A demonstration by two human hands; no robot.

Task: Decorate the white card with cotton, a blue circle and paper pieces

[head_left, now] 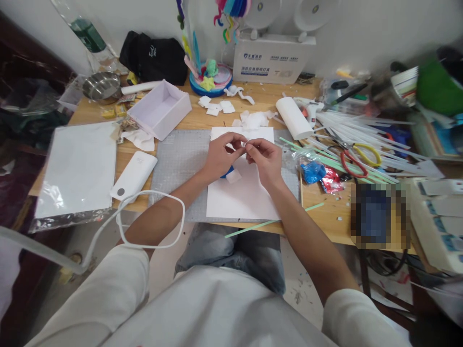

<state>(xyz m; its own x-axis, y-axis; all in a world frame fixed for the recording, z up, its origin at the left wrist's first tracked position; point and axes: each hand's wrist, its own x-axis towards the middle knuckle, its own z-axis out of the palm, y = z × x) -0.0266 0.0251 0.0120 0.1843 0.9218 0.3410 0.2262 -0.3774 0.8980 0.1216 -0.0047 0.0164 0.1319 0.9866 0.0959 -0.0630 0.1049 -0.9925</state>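
Observation:
My left hand (222,155) and my right hand (265,159) meet fingertip to fingertip above a white paper sheet (242,200). Both are closed in a pinch; what lies between the fingertips is too small to make out. Under my left hand a blue round object (227,171) partly shows, and a small white piece (234,176) lies beside it. The paper rests on a grey cutting mat (173,159). White tissue-like scraps (255,119) lie just beyond the paper.
On the left are a white open box (162,108), a white power bank (134,176) and a bagged white sheet (77,168). At right lie scissors (354,159), pale strips (347,127) and a blue packet (313,172). A green strip (253,228) crosses the front edge.

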